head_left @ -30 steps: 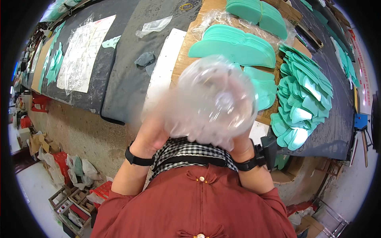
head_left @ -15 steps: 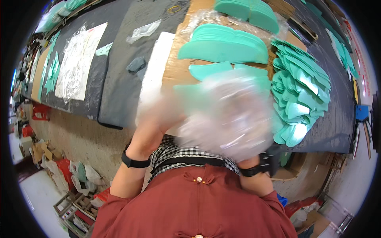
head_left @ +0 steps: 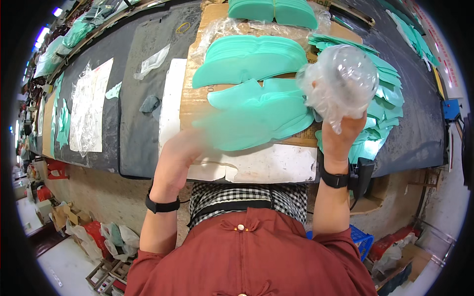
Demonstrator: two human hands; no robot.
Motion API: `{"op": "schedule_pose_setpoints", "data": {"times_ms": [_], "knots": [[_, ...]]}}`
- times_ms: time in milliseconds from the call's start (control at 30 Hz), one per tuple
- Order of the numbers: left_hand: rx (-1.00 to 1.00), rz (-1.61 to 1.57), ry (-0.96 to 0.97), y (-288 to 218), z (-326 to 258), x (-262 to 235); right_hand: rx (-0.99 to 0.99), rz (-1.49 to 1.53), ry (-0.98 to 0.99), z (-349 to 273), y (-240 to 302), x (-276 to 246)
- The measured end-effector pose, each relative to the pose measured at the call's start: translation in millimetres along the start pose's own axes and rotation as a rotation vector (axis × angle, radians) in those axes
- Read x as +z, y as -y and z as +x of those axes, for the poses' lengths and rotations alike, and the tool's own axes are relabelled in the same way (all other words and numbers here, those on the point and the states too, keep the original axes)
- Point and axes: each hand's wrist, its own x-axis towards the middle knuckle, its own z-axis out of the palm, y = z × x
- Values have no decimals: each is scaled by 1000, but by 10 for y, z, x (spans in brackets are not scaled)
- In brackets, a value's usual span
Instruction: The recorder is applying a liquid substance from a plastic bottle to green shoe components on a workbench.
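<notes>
My left hand (head_left: 181,150) is closed on the left end of a thin green curved sheet (head_left: 232,128), blurred by motion; its fingertips are hard to make out. That sheet lies over other green cut pieces on the cardboard. In my right hand (head_left: 341,135) is a crumpled ball of clear plastic film (head_left: 343,81), raised beside a heap of green pieces (head_left: 387,106). The film covers most of the fingers. Just beyond my hands sits a neat stack of green curved sheets (head_left: 249,56), with a second, banded stack (head_left: 274,12) farther back.
Under the stacks is brown cardboard (head_left: 190,103), with a white board (head_left: 276,163) along the near table edge. A clear plastic scrap (head_left: 152,61), a dark cloth (head_left: 149,104) and a film-covered white sheet (head_left: 91,108) lie to the left. A blue crate (head_left: 363,241) stands below.
My right hand has carried the plastic film up and right, away from my body. My left hand has shifted slightly left, and the green pieces and white board are now uncovered.
</notes>
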Motion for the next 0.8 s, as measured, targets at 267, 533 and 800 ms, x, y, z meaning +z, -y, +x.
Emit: {"op": "schedule_pose_setpoints", "data": {"times_ms": [267, 533, 800], "knots": [[-23, -239, -50, -30, 2, -24, 445, 698, 12, -365, 219, 327], [74, -329, -40, 95, -12, -230, 197, 612, 390, -527, 818, 1032], [110, 61, -43, -90, -136, -69, 23, 436, 347, -511, 651, 617]]}}
